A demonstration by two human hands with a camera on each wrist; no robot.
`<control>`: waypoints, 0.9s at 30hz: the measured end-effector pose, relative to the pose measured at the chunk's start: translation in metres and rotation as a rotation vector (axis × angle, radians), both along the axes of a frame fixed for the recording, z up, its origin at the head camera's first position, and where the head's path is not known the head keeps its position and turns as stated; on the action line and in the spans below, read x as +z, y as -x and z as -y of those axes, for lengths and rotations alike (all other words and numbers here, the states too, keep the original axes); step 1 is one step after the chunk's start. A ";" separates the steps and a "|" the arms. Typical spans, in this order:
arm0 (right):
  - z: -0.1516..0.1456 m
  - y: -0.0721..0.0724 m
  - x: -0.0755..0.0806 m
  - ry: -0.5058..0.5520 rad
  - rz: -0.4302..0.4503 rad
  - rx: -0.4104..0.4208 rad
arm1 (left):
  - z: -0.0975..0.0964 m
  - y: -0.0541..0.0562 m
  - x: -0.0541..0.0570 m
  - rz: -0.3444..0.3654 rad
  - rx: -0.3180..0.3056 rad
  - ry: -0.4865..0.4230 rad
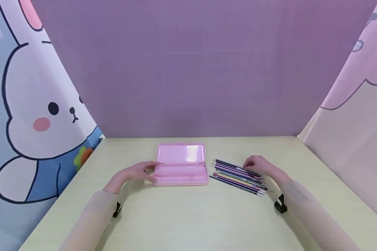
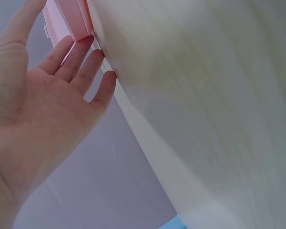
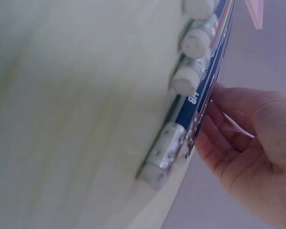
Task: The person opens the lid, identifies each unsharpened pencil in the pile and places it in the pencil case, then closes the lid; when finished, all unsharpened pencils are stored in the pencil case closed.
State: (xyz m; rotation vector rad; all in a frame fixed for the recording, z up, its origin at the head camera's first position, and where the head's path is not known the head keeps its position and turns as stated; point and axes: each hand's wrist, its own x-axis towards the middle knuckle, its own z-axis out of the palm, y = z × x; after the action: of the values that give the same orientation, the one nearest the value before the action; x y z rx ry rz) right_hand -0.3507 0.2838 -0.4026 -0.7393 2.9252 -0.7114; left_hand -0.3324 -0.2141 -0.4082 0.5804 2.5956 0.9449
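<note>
An open pink pencil case [image 1: 181, 169] lies on the table, its lid [image 1: 176, 153] tipped back and its tray split into compartments. My left hand [image 1: 137, 171] touches the case's left end, thumb near the front corner and fingers near the hinge. In the left wrist view, the fingers [image 2: 81, 69] are fairly straight against the pink end wall. To the right of the case lies a row of pencils [image 1: 238, 178] with white erasers. My right hand [image 1: 262, 165] pinches a dark pencil on the row's far side with curled fingers; the fingertips are partly hidden behind the pencils in the right wrist view.
The pale wood-grain table [image 1: 188, 216] carries the case and pencils. A purple cloth wall [image 1: 188, 69] rises behind its far edge. Printed cloths stand at both sides, the left one with a rabbit [image 1: 44, 104]. A black strap piece [image 1: 281, 204] hangs at the right wrist.
</note>
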 end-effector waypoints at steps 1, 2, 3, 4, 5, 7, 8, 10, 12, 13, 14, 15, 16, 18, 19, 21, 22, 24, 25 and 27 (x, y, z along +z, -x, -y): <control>0.000 -0.001 0.000 -0.004 -0.004 0.001 | 0.000 0.000 0.000 0.002 0.002 0.004; 0.001 -0.001 0.000 -0.009 -0.009 0.000 | 0.000 0.000 0.000 0.004 0.004 0.006; 0.001 -0.001 0.000 -0.015 -0.012 -0.001 | 0.000 -0.001 0.000 0.007 0.006 0.007; 0.001 -0.001 0.000 -0.024 -0.012 -0.010 | 0.000 -0.001 0.000 0.010 0.008 0.009; 0.002 -0.001 0.001 -0.029 -0.013 -0.014 | 0.000 -0.001 0.001 0.011 0.008 0.012; 0.002 0.000 0.001 -0.040 -0.017 -0.029 | -0.001 -0.001 0.001 0.009 0.007 0.013; 0.002 0.000 0.000 -0.046 -0.020 -0.039 | 0.000 -0.001 0.001 0.006 0.005 0.013; 0.002 0.000 0.000 -0.054 -0.022 -0.055 | 0.000 -0.001 0.001 -0.005 -0.001 0.013; 0.001 0.001 0.000 -0.055 -0.018 -0.068 | 0.000 -0.001 0.001 -0.015 -0.004 0.012; 0.001 0.000 0.000 -0.056 -0.016 -0.066 | 0.000 -0.001 0.001 -0.019 -0.007 0.011; 0.001 0.000 0.001 -0.056 -0.009 -0.073 | 0.000 -0.001 0.001 -0.021 -0.008 0.010; 0.001 0.000 0.001 -0.056 -0.004 -0.071 | 0.000 -0.001 0.001 -0.022 -0.009 0.009; 0.000 0.000 0.001 -0.054 0.003 -0.070 | 0.000 0.000 0.001 -0.023 -0.010 0.008; -0.001 -0.001 0.002 -0.051 0.013 -0.070 | -0.001 0.000 0.002 -0.020 -0.009 0.006; -0.001 -0.001 0.003 -0.049 0.017 -0.069 | -0.001 -0.001 0.002 -0.018 -0.009 0.005; -0.003 -0.002 0.004 -0.040 0.015 -0.058 | -0.001 -0.001 0.002 -0.021 -0.014 0.008; -0.003 -0.003 0.005 -0.036 0.010 -0.052 | -0.001 -0.001 0.002 -0.020 -0.016 0.007; -0.005 -0.003 0.006 -0.027 -0.005 -0.037 | -0.001 -0.001 0.001 -0.021 -0.019 0.005; -0.005 -0.003 0.007 -0.021 -0.013 -0.027 | -0.001 -0.001 0.001 -0.024 -0.025 0.005; -0.006 -0.004 0.007 -0.005 -0.026 -0.010 | 0.000 0.000 0.000 -0.027 -0.026 0.005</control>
State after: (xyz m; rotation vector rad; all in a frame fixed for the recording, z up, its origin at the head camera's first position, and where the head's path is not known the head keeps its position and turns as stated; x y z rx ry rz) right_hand -0.3470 0.2901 -0.3955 -0.7396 2.9546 -0.7002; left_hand -0.3323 -0.2139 -0.4082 0.6291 2.6068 0.9288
